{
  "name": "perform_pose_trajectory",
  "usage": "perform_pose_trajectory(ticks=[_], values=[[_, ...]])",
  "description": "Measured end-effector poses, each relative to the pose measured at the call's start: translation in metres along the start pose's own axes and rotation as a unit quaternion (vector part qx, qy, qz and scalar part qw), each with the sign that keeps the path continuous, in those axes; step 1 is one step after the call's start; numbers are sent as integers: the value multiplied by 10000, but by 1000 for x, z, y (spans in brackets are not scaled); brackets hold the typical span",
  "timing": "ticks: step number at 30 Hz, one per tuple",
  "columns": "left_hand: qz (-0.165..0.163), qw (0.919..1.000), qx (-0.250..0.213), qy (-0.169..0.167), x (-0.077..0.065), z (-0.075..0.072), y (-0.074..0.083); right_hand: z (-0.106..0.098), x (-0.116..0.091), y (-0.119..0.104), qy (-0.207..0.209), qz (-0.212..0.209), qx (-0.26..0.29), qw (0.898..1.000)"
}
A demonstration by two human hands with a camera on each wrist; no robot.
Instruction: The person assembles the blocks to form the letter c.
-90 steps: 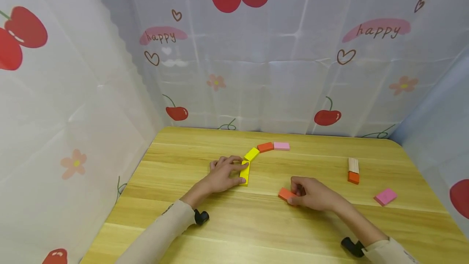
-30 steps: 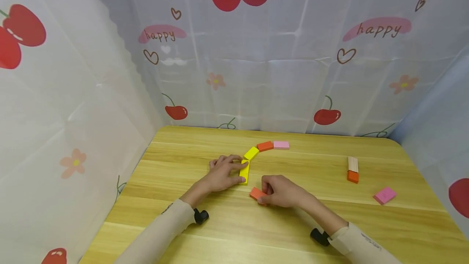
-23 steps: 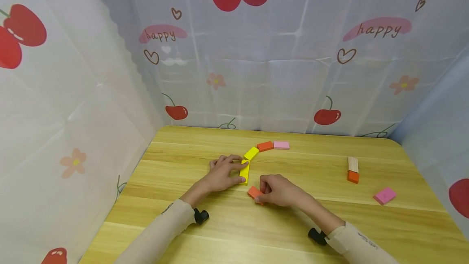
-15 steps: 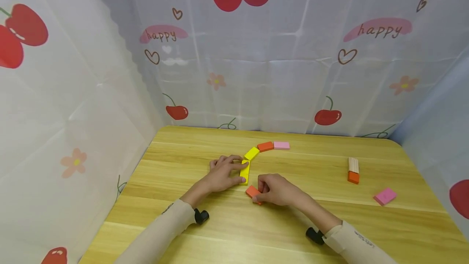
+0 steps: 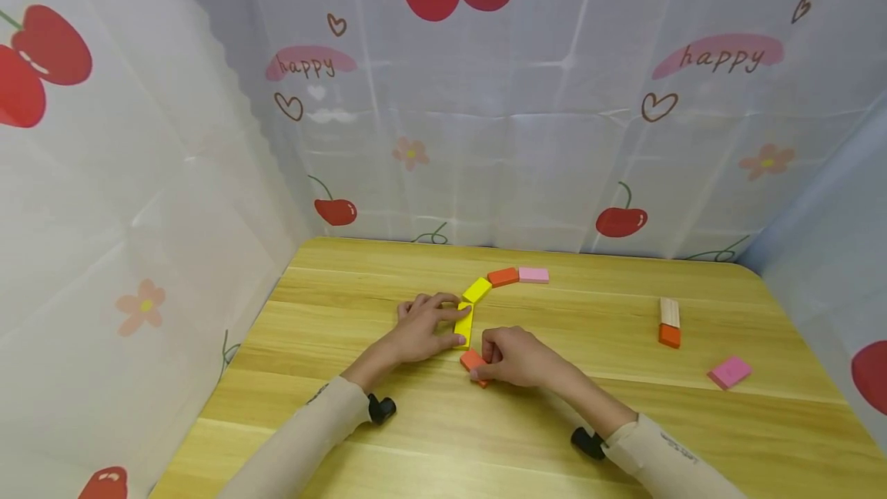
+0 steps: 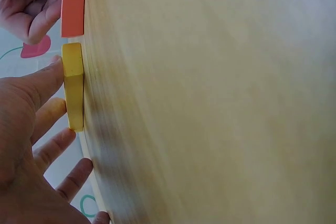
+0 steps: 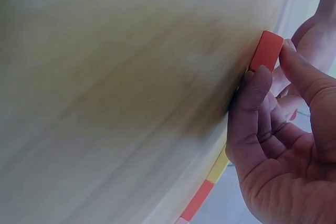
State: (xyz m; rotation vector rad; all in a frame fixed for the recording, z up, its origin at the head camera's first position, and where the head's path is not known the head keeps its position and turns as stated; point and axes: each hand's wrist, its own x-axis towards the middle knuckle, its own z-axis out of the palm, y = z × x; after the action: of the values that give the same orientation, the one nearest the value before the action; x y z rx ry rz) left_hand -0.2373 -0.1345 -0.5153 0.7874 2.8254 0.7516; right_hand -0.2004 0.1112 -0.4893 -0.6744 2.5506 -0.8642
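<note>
A curved row lies flat on the wooden table (image 5: 554,437): a yellow block (image 5: 463,326), a second yellow block (image 5: 476,290), a red-orange block (image 5: 503,277) and a pale pink block (image 5: 533,276). My left hand (image 5: 419,332) rests its thumb and a fingertip on the nearest yellow block; the left wrist view shows its fingers spread and fairly straight. Between thumb and fingers, my right hand (image 5: 516,356) pinches an orange block (image 7: 266,51). That block lies slantwise just below the nearest yellow block's near end; a narrow gap shows in the left wrist view.
At the right lie a bare wood block (image 5: 668,312) with a red-orange block (image 5: 669,336) end to end, and a darker pink block (image 5: 730,372) apart from them. A cherry-printed curtain (image 5: 443,122) stands behind the table's far edge.
My right hand has brought the orange block leftwards across the table, slowing as it came close to the nearest yellow block. My left hand has stayed in place.
</note>
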Motion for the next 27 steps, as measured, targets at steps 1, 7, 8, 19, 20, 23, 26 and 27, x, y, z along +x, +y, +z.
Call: perform_pose_trajectory(ticks=[1, 7, 8, 19, 20, 23, 26, 27], values=[[0, 10000, 13, -2, 0, 0, 0, 0, 0, 0, 4, 2, -3, 10000], [10, 10000, 22, -3, 0, 0, 0, 3, 3, -2, -12, -9, 9, 10000], [11, 10000, 15, -3, 0, 0, 0, 3, 3, -3, -17, -10, 2, 10000], [-33, 10000, -49, -36, -1, -2, 4, 4, 5, -8, -47, 10, 35, 10000], [-36, 10000, -48, -37, -1, -2, 4, 4, 5, -8, -47, 15, 37, 10000], [-35, 10000, -51, -29, -1, -2, 4, 4, 5, -8, -55, 12, 63, 10000], [-36, 10000, -59, -23, -1, -1, 3, 3, 5, -8, -51, 3, 99, 9999], [-30, 10000, -70, -18, -1, -1, 3, 4, 4, -8, -43, -12, 111, 9999]])
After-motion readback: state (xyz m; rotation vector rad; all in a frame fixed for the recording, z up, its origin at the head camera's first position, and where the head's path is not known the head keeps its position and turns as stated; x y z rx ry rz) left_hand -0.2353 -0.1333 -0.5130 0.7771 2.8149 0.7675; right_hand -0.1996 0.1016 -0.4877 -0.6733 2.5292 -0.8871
